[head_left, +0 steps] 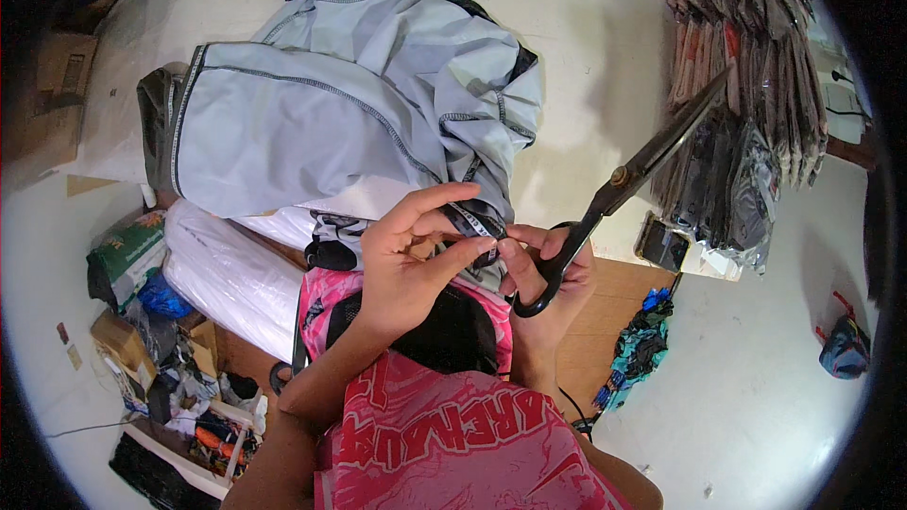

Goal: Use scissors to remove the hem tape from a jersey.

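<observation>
A light grey garment (293, 123) with dark seam stitching lies bunched on the pale table, and its near end is drawn up to my hands. My left hand (402, 260) pinches the black patterned trim (472, 221) of that garment between thumb and fingertips. Close beside it, the fingertips of my right hand (557, 288) meet the same trim. Long dark scissors (619, 176) hang from the right hand by a handle loop, blades pointing away to the upper right. The blades look nearly closed and are apart from the cloth. My fingers hide part of the trim.
Stacked garments in clear bags (742, 66) cover the table's right side, with a phone (661, 242) at its near edge. At left are a white plastic-wrapped roll (231, 269) and cardboard boxes (128, 345). A teal and black bundle (635, 349) lies lower right.
</observation>
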Demonstrator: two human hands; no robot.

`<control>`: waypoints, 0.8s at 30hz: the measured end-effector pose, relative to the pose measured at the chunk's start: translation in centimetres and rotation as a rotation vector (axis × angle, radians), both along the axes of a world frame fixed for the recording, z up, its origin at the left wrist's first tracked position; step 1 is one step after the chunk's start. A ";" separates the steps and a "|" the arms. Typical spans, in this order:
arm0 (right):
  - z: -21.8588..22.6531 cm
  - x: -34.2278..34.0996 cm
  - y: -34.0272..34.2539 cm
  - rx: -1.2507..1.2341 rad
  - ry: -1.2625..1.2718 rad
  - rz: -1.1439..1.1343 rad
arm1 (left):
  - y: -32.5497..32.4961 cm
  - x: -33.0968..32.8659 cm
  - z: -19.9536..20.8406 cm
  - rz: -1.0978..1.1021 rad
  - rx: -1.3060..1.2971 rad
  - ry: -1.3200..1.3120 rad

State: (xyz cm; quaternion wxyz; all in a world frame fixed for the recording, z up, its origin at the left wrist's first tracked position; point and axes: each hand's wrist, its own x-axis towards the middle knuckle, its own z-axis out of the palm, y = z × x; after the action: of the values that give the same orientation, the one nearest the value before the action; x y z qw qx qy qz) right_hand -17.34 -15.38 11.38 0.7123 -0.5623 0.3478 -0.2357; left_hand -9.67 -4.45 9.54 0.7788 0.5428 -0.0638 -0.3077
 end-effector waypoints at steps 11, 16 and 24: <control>-0.1 -0.1 -1.8 0.033 -0.049 -0.109 | 0.0 -0.2 -0.7 0.054 0.032 -0.064; 0.3 -0.4 -2.1 -0.051 0.012 0.003 | -0.2 -0.4 -0.4 0.027 0.051 -0.029; 0.7 -0.7 -2.5 0.068 0.017 0.075 | 0.6 -0.3 0.0 -0.094 0.051 -0.052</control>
State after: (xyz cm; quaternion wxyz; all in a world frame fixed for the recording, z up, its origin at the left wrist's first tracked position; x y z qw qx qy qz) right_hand -18.00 -17.84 12.03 0.7363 -0.5523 0.3406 -0.1921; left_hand -10.01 -3.85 9.52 0.7475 0.5668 -0.1013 -0.3314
